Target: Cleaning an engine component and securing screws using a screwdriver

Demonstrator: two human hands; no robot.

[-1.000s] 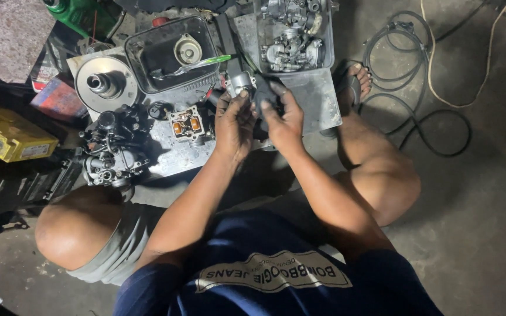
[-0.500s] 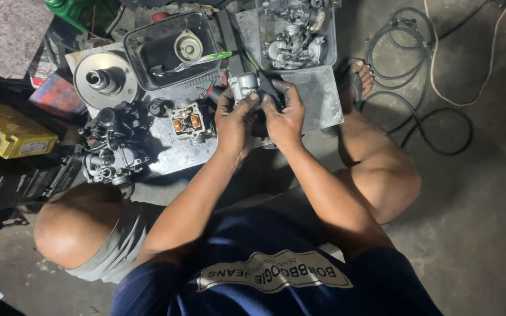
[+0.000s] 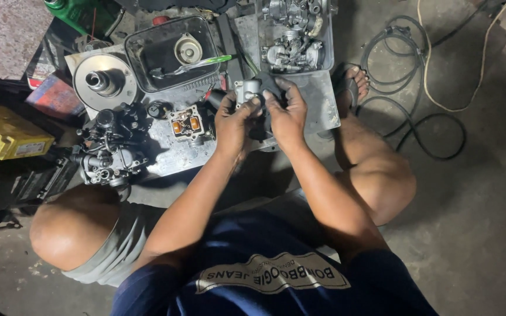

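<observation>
We held a small grey cast-metal carburettor body (image 3: 248,90) up over the flat metal work sheet (image 3: 317,99), both hands closed around it. Our left hand (image 3: 232,123) gripped it from the near side, thumb pressed toward the top, and our right hand (image 3: 285,114) wrapped the dark part beside it, fingers curled over; what lay between the palms was hidden. We judged the work to be mid-way: the part was off the sheet and in hand, and much lay apart around it. A small square metal piece with two orange floats (image 3: 185,124) sat just left of our left hand, a dark engine assembly (image 3: 109,149) further left, a round silver pulley disc (image 3: 103,82) behind it. A black plastic tray (image 3: 142,47) held a round cap, and a grey tray of carburettor parts (image 3: 294,35) stood beyond our hands
</observation>
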